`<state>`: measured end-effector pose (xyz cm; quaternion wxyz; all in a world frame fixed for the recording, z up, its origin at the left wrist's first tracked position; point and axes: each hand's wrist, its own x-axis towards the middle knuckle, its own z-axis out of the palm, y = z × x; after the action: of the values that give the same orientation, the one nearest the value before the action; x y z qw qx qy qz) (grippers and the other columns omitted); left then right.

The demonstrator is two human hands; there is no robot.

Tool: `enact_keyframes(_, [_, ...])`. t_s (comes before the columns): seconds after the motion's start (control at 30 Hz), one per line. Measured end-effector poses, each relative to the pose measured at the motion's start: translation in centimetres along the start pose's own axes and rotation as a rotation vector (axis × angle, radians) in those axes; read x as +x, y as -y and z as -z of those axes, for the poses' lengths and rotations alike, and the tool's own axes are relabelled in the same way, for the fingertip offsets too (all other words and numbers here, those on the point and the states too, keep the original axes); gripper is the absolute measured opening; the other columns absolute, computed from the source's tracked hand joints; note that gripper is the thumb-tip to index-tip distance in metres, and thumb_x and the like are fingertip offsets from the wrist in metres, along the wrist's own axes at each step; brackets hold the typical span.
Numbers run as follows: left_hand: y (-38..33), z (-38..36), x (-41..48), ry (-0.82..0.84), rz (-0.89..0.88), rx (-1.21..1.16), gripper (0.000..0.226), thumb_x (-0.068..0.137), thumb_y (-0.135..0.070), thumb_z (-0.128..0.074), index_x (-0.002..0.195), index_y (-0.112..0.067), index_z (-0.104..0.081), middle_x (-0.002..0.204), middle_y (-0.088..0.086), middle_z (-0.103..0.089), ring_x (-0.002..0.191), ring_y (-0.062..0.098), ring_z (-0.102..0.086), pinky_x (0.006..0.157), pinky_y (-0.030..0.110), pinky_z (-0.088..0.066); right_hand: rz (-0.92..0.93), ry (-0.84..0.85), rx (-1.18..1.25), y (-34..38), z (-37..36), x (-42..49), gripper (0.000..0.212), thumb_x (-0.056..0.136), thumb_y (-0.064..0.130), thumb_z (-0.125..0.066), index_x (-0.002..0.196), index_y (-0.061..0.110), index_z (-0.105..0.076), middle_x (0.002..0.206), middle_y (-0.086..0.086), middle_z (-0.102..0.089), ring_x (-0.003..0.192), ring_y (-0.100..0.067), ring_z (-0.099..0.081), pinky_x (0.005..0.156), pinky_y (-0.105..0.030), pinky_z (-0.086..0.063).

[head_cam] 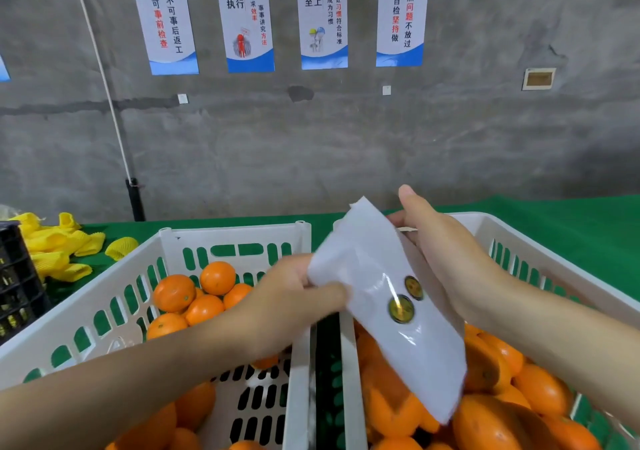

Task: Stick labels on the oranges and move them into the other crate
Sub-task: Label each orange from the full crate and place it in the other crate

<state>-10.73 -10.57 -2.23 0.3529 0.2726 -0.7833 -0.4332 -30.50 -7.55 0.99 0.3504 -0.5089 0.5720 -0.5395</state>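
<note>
We are at the labelling step. Our left hand and right hand hold the label sheet, fingers clamped on its edges, above the gap between the crates. Next, we judge, one label needs peeling for an orange in the right crate.

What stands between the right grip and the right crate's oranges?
Only the white glossy label sheet, held by the left grip and right grip, hangs over the round oranges in that white slotted plastic crate.
</note>
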Motion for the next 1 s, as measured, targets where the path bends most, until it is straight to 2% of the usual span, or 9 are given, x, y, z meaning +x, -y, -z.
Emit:
enact_keyframes(0.13, [0.3, 1.5, 1.0, -0.184, -0.013, -0.025, 0.049, 0.095, -0.007, -0.060, 0.082, -0.051, -0.076, 0.088, -0.013, -0.078, 0.080, 0.007, -0.073, 0.066, 0.013, -0.055, -0.049, 0.267, 0.099, 0.0, 0.3, 0.0, 0.034, 0.086, 0.047, -0.065, 0.102, 0.020, -0.076, 0.092, -0.012, -0.076, 0.077, -0.024, -0.074, 0.064, -0.030, -0.057])
enact_keyframes(0.2, [0.5, 2.2, 0.9, -0.201, 0.029, -0.018, 0.053, 0.094, 0.001, -0.054, 0.080, -0.044, -0.078, 0.085, -0.011, -0.078, 0.077, 0.003, -0.073, 0.063, 0.011, -0.053, -0.093, 0.363, 0.153, -0.4, 0.2, -0.1, 0.034, 0.084, 0.034, -0.069, 0.112, 0.014, -0.072, 0.101, -0.015, -0.075, 0.086, -0.025, -0.074, 0.069, -0.032, -0.057])
enact_keyframes(0.4, [1.4, 3.3, 1.6, -0.303, 0.078, -0.255, 0.013, 0.089, -0.017, -0.070, 0.101, -0.019, -0.073, 0.098, 0.009, -0.077, 0.091, 0.021, -0.073, 0.075, 0.026, -0.058, -0.071, 0.311, 0.283, -1.0, 0.2, 0.1, 0.057, 0.080, 0.003, -0.074, 0.130, 0.023, -0.056, 0.102, -0.010, -0.076, 0.089, -0.029, -0.074, 0.062, -0.032, -0.059])
enact_keyframes(0.53, [0.6, 3.5, 1.3, -0.038, 0.121, -0.365, 0.049, 0.092, -0.039, -0.069, 0.121, 0.000, -0.064, 0.118, 0.020, -0.070, 0.110, 0.034, -0.068, 0.096, 0.039, -0.055, 0.027, 0.223, 0.316, -1.0, 0.1, 0.2, 0.064, 0.076, -0.002, -0.077, 0.129, 0.026, -0.055, 0.103, -0.008, -0.075, 0.089, -0.029, -0.074, 0.067, -0.036, -0.061])
enact_keyframes(0.6, [0.2, 2.5, 1.0, 0.042, 0.144, -0.172, 0.036, 0.090, -0.042, -0.069, 0.110, -0.013, -0.074, 0.110, 0.013, -0.075, 0.103, 0.028, -0.070, 0.095, 0.033, -0.056, 0.060, 0.221, 0.319, -0.9, -0.1, 0.1, 0.062, 0.075, -0.003, -0.077, 0.127, 0.025, -0.056, 0.102, -0.007, -0.076, 0.089, -0.028, -0.074, 0.068, -0.035, -0.061])
enact_keyframes(0.67, [-0.1, 1.4, 0.9, -0.014, 0.155, -0.033, 0.016, 0.093, -0.034, -0.066, 0.093, -0.023, -0.078, 0.092, 0.001, -0.078, 0.083, 0.010, -0.071, 0.080, 0.021, -0.056, 0.077, 0.232, 0.308, -0.8, -0.1, -0.1, 0.057, 0.076, -0.002, -0.076, 0.124, 0.022, -0.059, 0.102, -0.005, -0.076, 0.088, -0.027, -0.074, 0.066, -0.032, -0.060])
enact_keyframes(0.73, [-0.3, 0.9, 0.8, -0.067, 0.164, -0.002, 0.015, 0.098, -0.020, -0.060, 0.098, -0.025, -0.074, 0.089, -0.008, -0.077, 0.074, 0.001, -0.068, 0.074, 0.019, -0.055, 0.092, 0.231, 0.292, -0.7, 0.1, -0.1, 0.051, 0.077, -0.001, -0.074, 0.122, 0.019, -0.061, 0.104, -0.005, -0.075, 0.089, -0.028, -0.074, 0.066, -0.033, -0.059])
enact_keyframes(0.87, [-0.5, 1.0, 0.9, -0.187, 0.195, -0.101, 0.020, 0.102, -0.018, -0.053, 0.105, -0.021, -0.072, 0.098, -0.006, -0.078, 0.089, 0.013, -0.074, 0.079, 0.025, -0.059, 0.108, 0.260, 0.317, -0.5, 0.3, -0.1, 0.043, 0.082, 0.002, -0.072, 0.122, 0.017, -0.063, 0.106, -0.007, -0.075, 0.093, -0.028, -0.073, 0.072, -0.036, -0.061])
enact_keyframes(1.0, [-0.7, 1.3, 0.8, -0.180, 0.192, -0.162, 0.022, 0.101, -0.024, -0.053, 0.111, -0.017, -0.071, 0.102, -0.003, -0.078, 0.091, 0.011, -0.074, 0.069, 0.018, -0.057, 0.048, 0.395, 0.336, -0.9, 0.1, 0.0, 0.032, 0.087, 0.009, -0.067, 0.119, 0.014, -0.067, 0.109, -0.009, -0.075, 0.097, -0.027, -0.073, 0.074, -0.033, -0.061])
